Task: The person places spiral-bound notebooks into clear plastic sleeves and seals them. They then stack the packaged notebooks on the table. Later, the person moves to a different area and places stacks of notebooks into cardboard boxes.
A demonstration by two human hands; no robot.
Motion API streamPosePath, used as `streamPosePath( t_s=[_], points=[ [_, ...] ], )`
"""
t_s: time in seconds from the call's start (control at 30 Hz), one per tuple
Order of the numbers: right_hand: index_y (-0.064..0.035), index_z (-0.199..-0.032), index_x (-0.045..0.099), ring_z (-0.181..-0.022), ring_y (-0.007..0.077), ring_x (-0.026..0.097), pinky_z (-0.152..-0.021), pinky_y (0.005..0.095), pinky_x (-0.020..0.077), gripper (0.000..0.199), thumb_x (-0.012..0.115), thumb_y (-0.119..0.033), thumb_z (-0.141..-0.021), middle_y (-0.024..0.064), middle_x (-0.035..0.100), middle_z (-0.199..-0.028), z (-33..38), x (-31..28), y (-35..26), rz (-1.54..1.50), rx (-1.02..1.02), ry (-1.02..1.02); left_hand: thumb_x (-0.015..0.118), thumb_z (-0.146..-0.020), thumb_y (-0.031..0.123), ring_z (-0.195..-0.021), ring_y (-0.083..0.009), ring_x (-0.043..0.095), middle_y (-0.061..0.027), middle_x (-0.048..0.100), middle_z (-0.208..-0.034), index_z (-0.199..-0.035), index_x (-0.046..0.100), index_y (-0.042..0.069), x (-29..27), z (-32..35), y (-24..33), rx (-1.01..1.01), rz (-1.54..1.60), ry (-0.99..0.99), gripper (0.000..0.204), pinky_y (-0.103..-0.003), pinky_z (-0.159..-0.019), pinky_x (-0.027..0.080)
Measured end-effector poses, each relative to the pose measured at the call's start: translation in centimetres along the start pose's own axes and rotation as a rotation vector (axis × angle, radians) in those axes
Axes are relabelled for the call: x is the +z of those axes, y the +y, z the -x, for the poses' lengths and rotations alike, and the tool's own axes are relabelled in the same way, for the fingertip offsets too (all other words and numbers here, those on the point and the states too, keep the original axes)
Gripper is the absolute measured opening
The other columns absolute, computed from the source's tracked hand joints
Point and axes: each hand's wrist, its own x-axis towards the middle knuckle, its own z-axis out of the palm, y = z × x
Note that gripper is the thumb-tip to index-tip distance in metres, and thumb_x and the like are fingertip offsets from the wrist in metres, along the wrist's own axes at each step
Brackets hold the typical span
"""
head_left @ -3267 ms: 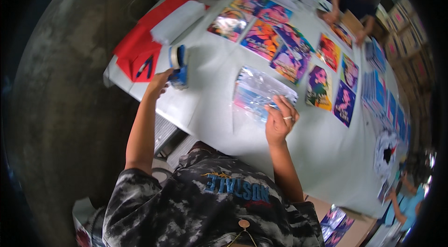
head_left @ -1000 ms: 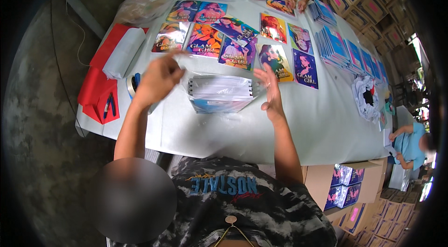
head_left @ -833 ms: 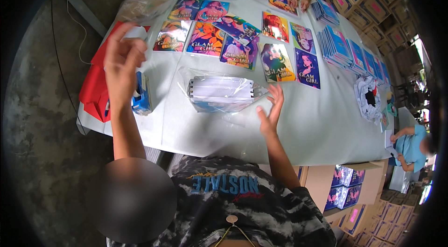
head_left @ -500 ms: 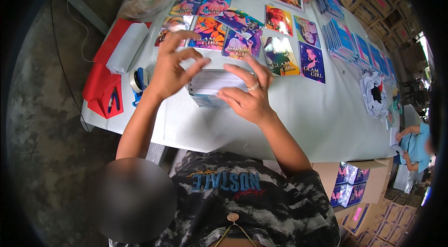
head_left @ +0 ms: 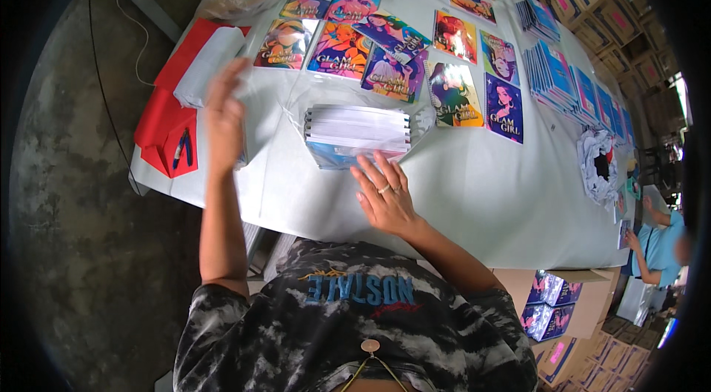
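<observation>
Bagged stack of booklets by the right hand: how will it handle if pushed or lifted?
The stack looks thick, so probably heavy and fairly stiff. Its clear bag is loose and glossy, so likely slippery, and booklets may shift inside. Lying flat on the table, it shouldn't tip or roll.

Bright picture booklets (head_left: pixel 348 51) lie in rows on the white worktop (head_left: pixel 474 192). A red cloth (head_left: pixel 167 122) hangs nearby, beside brown cardboard boxes (head_left: pixel 600 14).

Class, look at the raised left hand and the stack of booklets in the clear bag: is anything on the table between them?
Nothing visible lies between them. The left hand is blurred, lifted left of the bagged booklet stack, with only bare white table and loose clear plastic between. The right hand rests at the stack's near edge.
</observation>
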Motion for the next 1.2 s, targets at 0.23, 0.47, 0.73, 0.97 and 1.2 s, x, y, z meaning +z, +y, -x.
streamPosePath(
  t_s=[0.23,0.47,0.73,0.97,1.2],
  points=[
    [0.0027,-0.125,0.046,-0.127,0.0316,0.037,-0.106,0.0443,0.0261,0.043,0.049,-0.016,-0.087,0.0179,0.041,-0.135,-8.0,-2.5,3.1,-0.071,0.031,-0.190,0.059,-0.087,0.019,-0.134,-0.0290,0.025,-0.0208,0.044,-0.133,-0.133,0.040,0.000,9.2,8.6,-2.1,-0.374,0.114,0.019,0.053,-0.039,-0.108,0.020],
    [0.0065,-0.123,0.044,-0.120,0.0334,0.044,-0.103,0.0442,0.0315,0.038,0.046,-0.009,-0.088,0.0232,0.048,-0.126,-9.8,-1.5,3.9,-0.209,0.281,-0.112,0.067,-0.077,0.013,-0.112,-0.0277,0.049,-0.0002,0.057,-0.123,-0.109,0.066,0.016,10.2,8.5,-0.2,0.225,-0.795,-0.091,0.033,-0.041,-0.097,0.031],
    [0.0008,-0.128,0.042,-0.120,0.0393,0.038,-0.101,0.0498,0.0253,0.051,0.058,-0.013,-0.082,0.0144,0.048,-0.125,-4.5,-1.6,2.9,-0.148,0.639,0.602,0.052,-0.089,0.030,-0.126,-0.0296,0.040,-0.0129,0.047,-0.132,-0.128,0.048,0.004,12.1,8.0,1.4,0.231,-0.792,-0.392,0.047,-0.046,-0.106,0.024],
    [-0.0058,-0.131,0.042,-0.124,0.0248,0.040,-0.106,0.0411,0.0223,0.052,0.057,-0.019,-0.083,0.0088,0.048,-0.130,-4.3,-1.2,0.0,-0.054,0.267,0.103,0.050,-0.089,0.037,-0.126,-0.0353,0.038,-0.0239,0.045,-0.130,-0.134,0.036,-0.001,11.6,7.0,3.5,-0.106,-0.164,-0.311,0.061,-0.044,-0.106,0.025],
    [-0.0091,-0.119,0.055,-0.112,0.0206,0.048,-0.093,0.0360,0.0344,0.036,0.056,-0.014,-0.083,0.0033,0.053,-0.121,-5.2,-1.7,0.4,0.011,0.254,0.093,0.061,-0.083,0.014,-0.109,-0.0294,0.054,-0.0187,0.057,-0.116,-0.126,0.045,-0.002,9.2,-2.5,0.5,0.137,-0.402,-0.264,0.049,-0.036,-0.095,0.039]
  ],
)
